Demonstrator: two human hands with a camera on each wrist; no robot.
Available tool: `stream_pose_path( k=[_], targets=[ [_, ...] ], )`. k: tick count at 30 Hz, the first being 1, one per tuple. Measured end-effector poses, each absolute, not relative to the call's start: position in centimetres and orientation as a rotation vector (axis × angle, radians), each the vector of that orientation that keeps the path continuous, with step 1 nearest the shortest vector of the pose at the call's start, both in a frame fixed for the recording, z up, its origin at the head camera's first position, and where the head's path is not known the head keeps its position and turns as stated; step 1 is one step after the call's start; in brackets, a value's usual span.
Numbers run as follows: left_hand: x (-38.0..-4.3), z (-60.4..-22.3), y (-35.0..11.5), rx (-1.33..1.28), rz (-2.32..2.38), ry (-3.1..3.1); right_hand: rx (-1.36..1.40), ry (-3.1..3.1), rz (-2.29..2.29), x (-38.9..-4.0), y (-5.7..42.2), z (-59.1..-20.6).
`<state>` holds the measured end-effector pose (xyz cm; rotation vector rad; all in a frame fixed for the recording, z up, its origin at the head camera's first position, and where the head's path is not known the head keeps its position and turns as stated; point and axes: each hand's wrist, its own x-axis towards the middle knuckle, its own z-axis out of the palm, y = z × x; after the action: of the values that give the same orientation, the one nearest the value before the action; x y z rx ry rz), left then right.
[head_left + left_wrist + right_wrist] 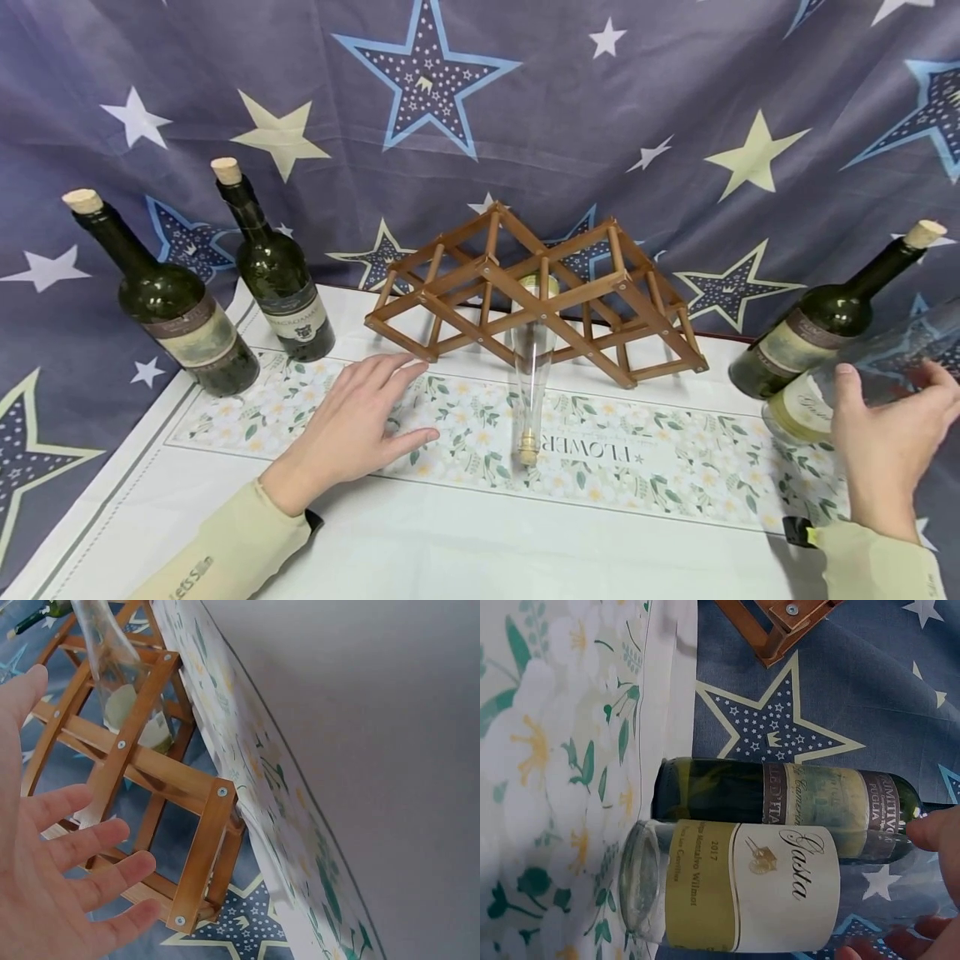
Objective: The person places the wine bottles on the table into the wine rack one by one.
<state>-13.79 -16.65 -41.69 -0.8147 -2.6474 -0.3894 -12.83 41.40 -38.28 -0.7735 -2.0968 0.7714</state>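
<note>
On the right side, my right hand (892,442) grips a clear glass wine bottle (780,889) near its shoulder, thumb on one side and fingers on the other. The bottle carries a white and olive label. Close behind it stands a corked dark green wine bottle (802,342). My left hand (352,421) is spread with nothing in it, by the left end of a wooden wine rack (543,317). Another clear bottle (534,375) lies in the rack's middle, its corked neck towards me.
Two corked dark green bottles, one further left (187,333) and one nearer the rack (288,292), stand at the table's left. A flower-printed runner (465,425) crosses the white table (540,550). A star-patterned cloth (555,100) hangs behind.
</note>
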Motion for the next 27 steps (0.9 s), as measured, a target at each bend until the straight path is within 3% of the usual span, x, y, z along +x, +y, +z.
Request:
stream_pose_path(
  k=[27],
  targets=[
    [-13.9,-42.14,-16.55,-0.858,-0.376,-2.599,-0.849,-2.195,0.789,-12.75,41.27,-38.43]
  ],
)
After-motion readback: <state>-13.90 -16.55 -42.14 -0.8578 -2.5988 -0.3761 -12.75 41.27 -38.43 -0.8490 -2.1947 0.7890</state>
